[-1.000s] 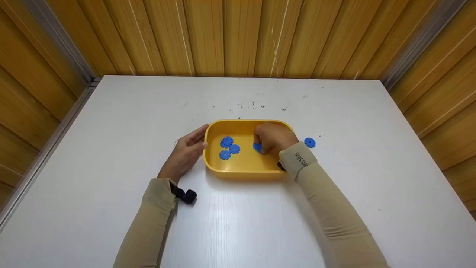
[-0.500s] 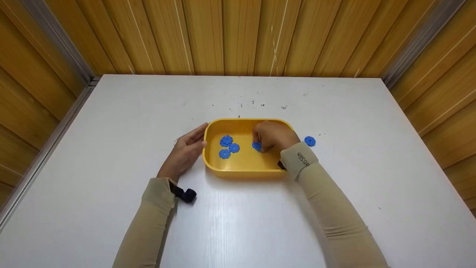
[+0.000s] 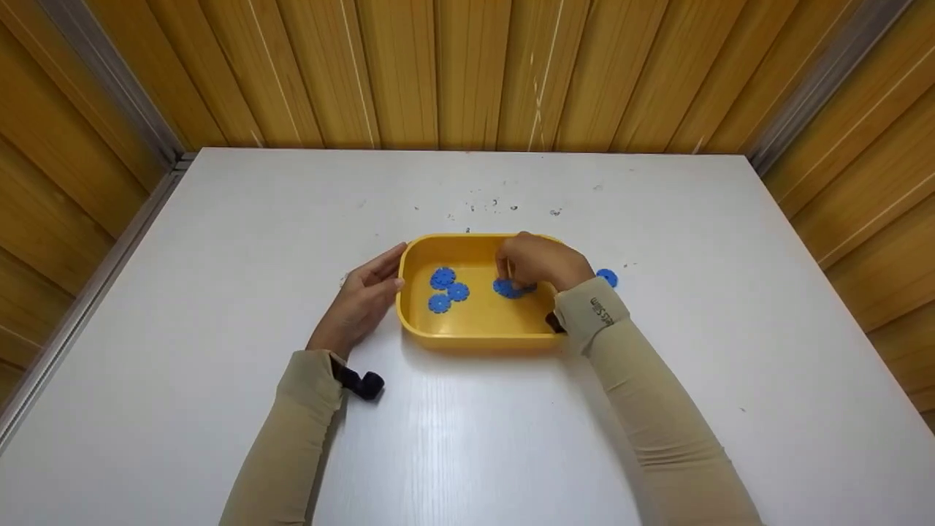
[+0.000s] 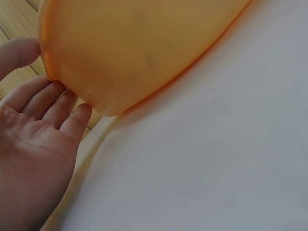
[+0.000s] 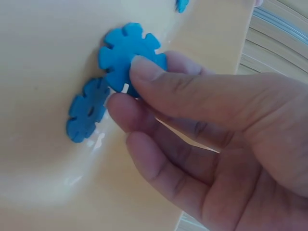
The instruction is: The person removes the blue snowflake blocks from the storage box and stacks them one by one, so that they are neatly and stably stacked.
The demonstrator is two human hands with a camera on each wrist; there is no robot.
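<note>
My left hand (image 3: pixel 361 301) holds the left end of a yellow plastic tub (image 3: pixel 467 321), its thumb at the rim and its fingers against the outer wall, as the left wrist view (image 4: pixel 36 139) also shows. Inside the tub's right half, my right hand (image 3: pixel 544 261) pinches a blue notched interlocking disc (image 5: pixel 130 41) between thumb and fingers. Just beside it, a second blue disc (image 5: pixel 89 110) leans in the tub, partly hidden by the hand in the head view. Several more blue discs (image 3: pixel 443 277) lie at the tub's left side, two of them overlapping.
One blue disc (image 3: pixel 607 277) lies on the white table (image 3: pixel 687 292) right of the tub, partly covered by the right sleeve. Wood-look panels (image 3: pixel 467 73) stand behind the table. Small dark marks dot the tabletop beyond the tub.
My right hand has shifted slightly right and up inside the tub. More blue now shows under its fingers, including a second disc beside the pinched one. My left hand stays on the tub.
</note>
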